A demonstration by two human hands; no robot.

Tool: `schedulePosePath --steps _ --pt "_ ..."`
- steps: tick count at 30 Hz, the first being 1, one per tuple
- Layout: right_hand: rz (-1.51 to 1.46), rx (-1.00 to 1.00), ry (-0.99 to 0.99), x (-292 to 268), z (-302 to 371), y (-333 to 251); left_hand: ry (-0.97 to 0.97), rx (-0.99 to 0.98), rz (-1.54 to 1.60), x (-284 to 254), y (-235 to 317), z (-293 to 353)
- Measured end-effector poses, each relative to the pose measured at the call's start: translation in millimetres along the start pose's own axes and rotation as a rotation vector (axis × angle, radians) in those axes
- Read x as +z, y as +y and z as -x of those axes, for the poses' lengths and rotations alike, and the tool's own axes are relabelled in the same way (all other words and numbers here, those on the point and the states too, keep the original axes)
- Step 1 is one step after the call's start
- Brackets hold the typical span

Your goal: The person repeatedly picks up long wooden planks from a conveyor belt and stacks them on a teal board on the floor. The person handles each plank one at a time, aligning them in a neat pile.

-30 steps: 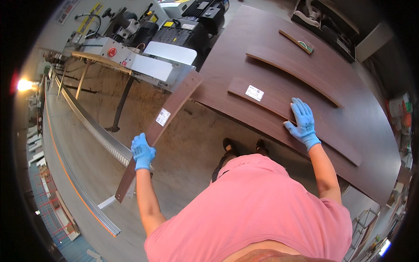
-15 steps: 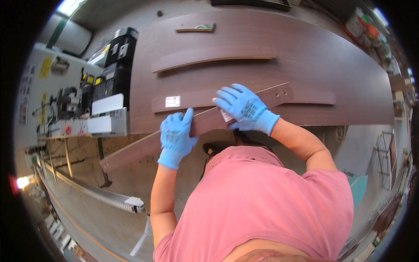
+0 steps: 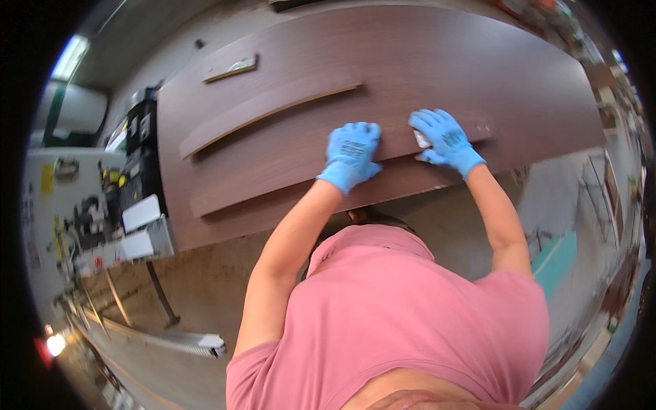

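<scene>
A long curved dark-brown wood panel (image 3: 260,181) lies on the big brown table top (image 3: 437,61), along its near side. My left hand (image 3: 352,154), in a blue glove, presses on the panel's middle with its fingers bent over the far edge. My right hand (image 3: 444,140), also gloved, holds the same panel a little further right, over a white label (image 3: 421,139). A second curved panel (image 3: 266,109) lies further back on the table, apart from both hands.
A short wood strip (image 3: 229,67) lies near the table's far left corner. Left of the table stand black machine boxes (image 3: 140,147) and a white machine (image 3: 82,219). A metal rail (image 3: 171,338) lies on the floor at lower left.
The curved panel that my left hand held hanging off the table's edge now lies flat on the table. Both hands have moved onto it, close together.
</scene>
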State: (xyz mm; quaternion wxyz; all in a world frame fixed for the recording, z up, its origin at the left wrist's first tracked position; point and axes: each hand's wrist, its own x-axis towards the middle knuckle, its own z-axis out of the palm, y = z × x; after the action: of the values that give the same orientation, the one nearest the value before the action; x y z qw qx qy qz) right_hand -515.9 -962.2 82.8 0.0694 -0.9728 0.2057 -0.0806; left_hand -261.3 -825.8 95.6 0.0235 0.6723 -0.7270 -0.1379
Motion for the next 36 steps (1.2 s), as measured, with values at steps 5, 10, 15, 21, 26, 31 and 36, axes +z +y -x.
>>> schedulePosePath --steps 5,10,15,21,26,31,36 --pt "-0.043 -0.067 0.07 12.5 -7.4 -7.6 0.123 -0.062 0.088 -27.7 -3.4 19.0" --pt "-0.063 0.093 -0.059 38.2 16.0 10.7 0.105 0.006 -0.106 17.5 3.1 7.9" --pt "-0.03 0.218 -0.231 23.3 -7.8 5.7 0.123 0.017 -0.057 19.5 -6.0 6.2" --pt "0.0 0.223 -0.275 21.2 -20.4 9.5 0.642 0.078 0.146 14.0 -36.1 48.0" --pt "0.241 0.319 -0.521 -5.6 -51.5 -65.0 1.082 -0.181 0.235 -21.9 -112.8 190.0" --pt "0.109 -0.185 -0.02 26.5 -99.6 -167.3 1.29 -0.734 -0.18 -16.9 -230.5 379.3" --pt "0.095 -0.205 -0.066 53.6 -179.3 -252.1 0.876 -1.315 -0.392 22.2 -324.2 563.3"
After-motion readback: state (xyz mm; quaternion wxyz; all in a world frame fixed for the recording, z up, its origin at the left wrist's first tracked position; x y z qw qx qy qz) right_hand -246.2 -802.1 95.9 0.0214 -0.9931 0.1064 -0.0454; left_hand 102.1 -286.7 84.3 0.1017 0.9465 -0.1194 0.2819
